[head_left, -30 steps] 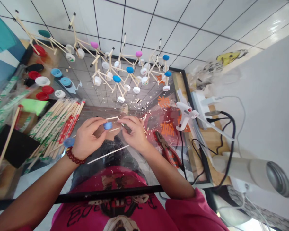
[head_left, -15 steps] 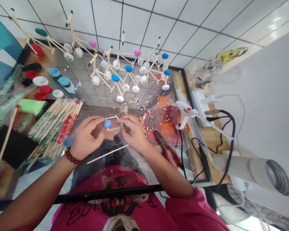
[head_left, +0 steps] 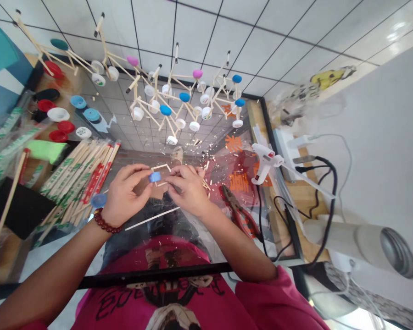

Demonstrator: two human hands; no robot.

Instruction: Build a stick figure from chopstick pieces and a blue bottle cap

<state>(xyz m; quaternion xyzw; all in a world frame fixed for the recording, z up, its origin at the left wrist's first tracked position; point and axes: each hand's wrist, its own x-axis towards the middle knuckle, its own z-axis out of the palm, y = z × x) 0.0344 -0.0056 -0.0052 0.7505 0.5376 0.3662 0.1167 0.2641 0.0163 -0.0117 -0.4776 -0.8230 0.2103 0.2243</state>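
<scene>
My left hand (head_left: pixel 126 191), with a beaded bracelet at the wrist, pinches a blue bottle cap (head_left: pixel 154 177) between thumb and fingers. The cap sits on one end of a small frame of wooden sticks (head_left: pixel 162 166). At the frame's other end my right hand (head_left: pixel 190 190) has its thumb and fingertips closed on the sticks; the exact grip is partly hidden. Under the frame lies a piece of brown cardboard (head_left: pixel 157 192). A long loose stick (head_left: pixel 151 219) rests on the glass tabletop just below both hands.
Several stick-and-cap models (head_left: pixel 184 97) stand along the far side. Wrapped chopsticks (head_left: pixel 79 178) and loose caps (head_left: pixel 58 114) lie to the left. On the right are red-handled pliers (head_left: pixel 239 213), a white glue gun (head_left: pixel 266 161) and black cables (head_left: pixel 325 215). Wood scraps (head_left: pixel 206 153) litter the glass.
My right hand has shifted slightly left and closed its fingertips on the end of the stick frame. The blue cap has tilted a little; my left hand keeps its hold.
</scene>
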